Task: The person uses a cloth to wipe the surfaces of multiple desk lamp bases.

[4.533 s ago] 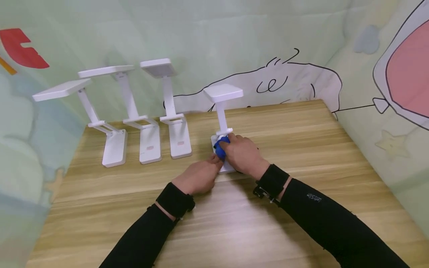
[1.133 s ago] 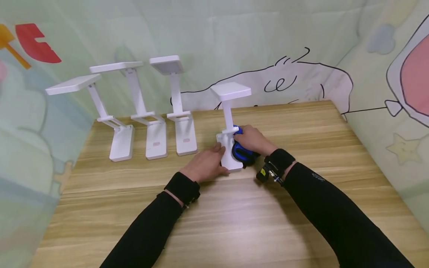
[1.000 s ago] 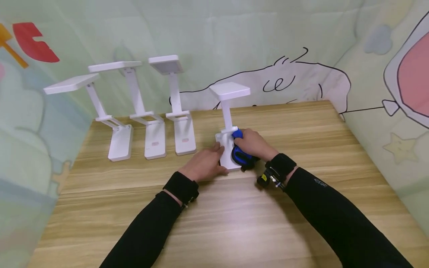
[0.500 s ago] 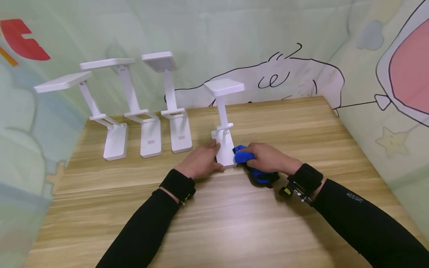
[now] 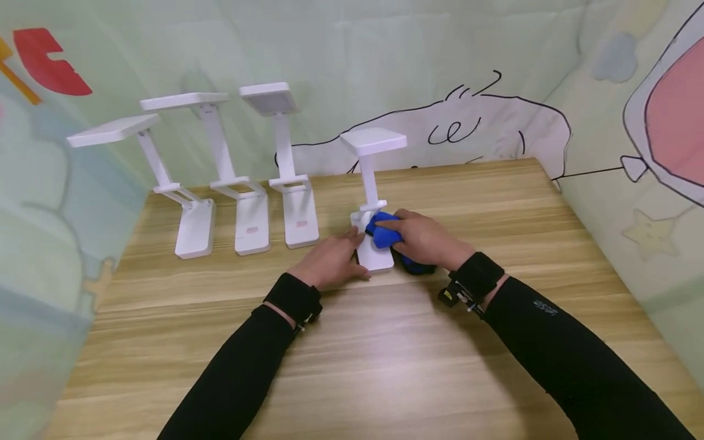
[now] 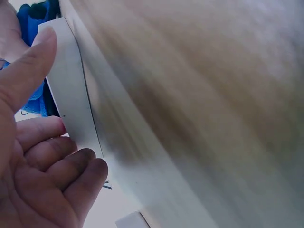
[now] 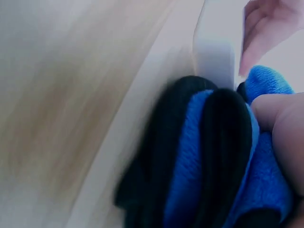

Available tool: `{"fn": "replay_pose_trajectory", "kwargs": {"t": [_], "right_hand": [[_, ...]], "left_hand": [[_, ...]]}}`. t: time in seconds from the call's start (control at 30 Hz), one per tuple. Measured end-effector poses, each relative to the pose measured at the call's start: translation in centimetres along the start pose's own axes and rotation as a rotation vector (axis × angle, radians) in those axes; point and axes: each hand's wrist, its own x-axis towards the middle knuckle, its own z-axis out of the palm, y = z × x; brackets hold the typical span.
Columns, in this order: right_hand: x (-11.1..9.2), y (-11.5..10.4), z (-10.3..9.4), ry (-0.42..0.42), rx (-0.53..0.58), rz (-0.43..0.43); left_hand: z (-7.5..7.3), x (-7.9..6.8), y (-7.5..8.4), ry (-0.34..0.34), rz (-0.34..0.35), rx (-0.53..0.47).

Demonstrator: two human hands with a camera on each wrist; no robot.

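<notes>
A white desk lamp [image 5: 376, 256] with a folding arm and a flat rectangular head stands right of centre in the head view. My left hand [image 5: 328, 264] holds its base from the left, thumb at the near end and fingers along the side; the left wrist view shows these fingers against the base edge [image 6: 72, 78]. With my right hand [image 5: 434, 242] I grip a bunched blue cloth [image 5: 387, 236] with black edging, which lies against the upper part of the base near the hinge. In the right wrist view the cloth [image 7: 183, 175] hangs in folds beside the base.
Three similar white lamps stand in a row to the left: a far left lamp [image 5: 195, 231], a middle lamp [image 5: 252, 227] and a nearer lamp [image 5: 300, 219]. All stand on a wooden table [image 5: 352, 373]. A printed cloth backdrop [image 5: 385, 55] rises behind and at both sides.
The right hand and cloth went from on the base to its right edge, then off toward the near right, and are now back over the base. The left hand shifted slightly, staying at the base.
</notes>
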Motion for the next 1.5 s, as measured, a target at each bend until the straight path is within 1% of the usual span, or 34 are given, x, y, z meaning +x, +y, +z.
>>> {"fn": "replay_pose_trajectory", "kwargs": {"t": [0.1,0.2,0.3,0.37,0.47,0.53,0.6,0.73,0.83,0.9,1.0,1.1,1.2,1.27,1.37,1.5], "right_hand": [[-0.4,-0.7,0.1,-0.015,0.017,-0.004],[-1.4,-1.2,-0.2,-0.036,0.014,-0.025],[-2.6,-1.7,-0.7,-0.083,0.032,-0.051],[-3.2,-1.9,-1.3,-0.125,0.058,-0.069],[-3.5,-1.9,-2.0,-0.17,0.086,-0.094],[-3.0,-1.7,-2.3,-0.158,0.083,-0.097],[-2.3,-1.4,-2.3,-0.11,0.054,-0.092],[-0.7,-0.9,-1.5,-0.015,-0.027,-0.022],[-0.3,-1.1,-0.8,0.012,-0.078,0.013],[-0.4,-1.5,-0.3,0.029,-0.108,-0.001],[-1.0,-2.5,0.1,0.058,-0.144,-0.059],[-2.0,-3.2,0.2,0.058,-0.129,-0.13],[-3.2,-3.4,0.0,0.028,-0.103,-0.195],[-3.7,-3.2,-0.2,0.004,-0.087,-0.222],[-3.6,-2.7,-0.3,-0.006,-0.081,-0.219],[-1.9,-1.7,-0.1,0.016,-0.079,-0.14]], "left_hand": [[0.0,-0.1,-0.2,0.003,-0.012,-0.015],[0.1,-0.1,-0.3,0.006,0.0,-0.038],[0.1,0.0,-0.3,0.019,0.021,-0.046],[0.0,0.0,-0.2,0.026,0.021,-0.052],[0.1,0.1,-0.2,0.032,0.025,-0.036],[0.1,0.2,-0.2,0.034,0.031,-0.035],[0.2,0.3,-0.2,0.038,0.039,-0.025],[0.3,0.4,-0.2,0.032,0.041,-0.026],[0.3,0.4,-0.2,0.032,0.045,-0.031],[0.3,0.4,-0.3,0.036,0.044,-0.037],[0.3,0.2,-0.4,0.042,0.038,-0.049],[0.3,0.1,-0.6,0.039,0.034,-0.058],[0.2,0.0,-0.6,0.032,0.026,-0.071],[0.2,-0.1,-0.6,0.029,0.018,-0.077],[0.1,-0.1,-0.6,0.026,0.013,-0.075],[0.1,0.0,-0.6,0.027,0.026,-0.051]]}}
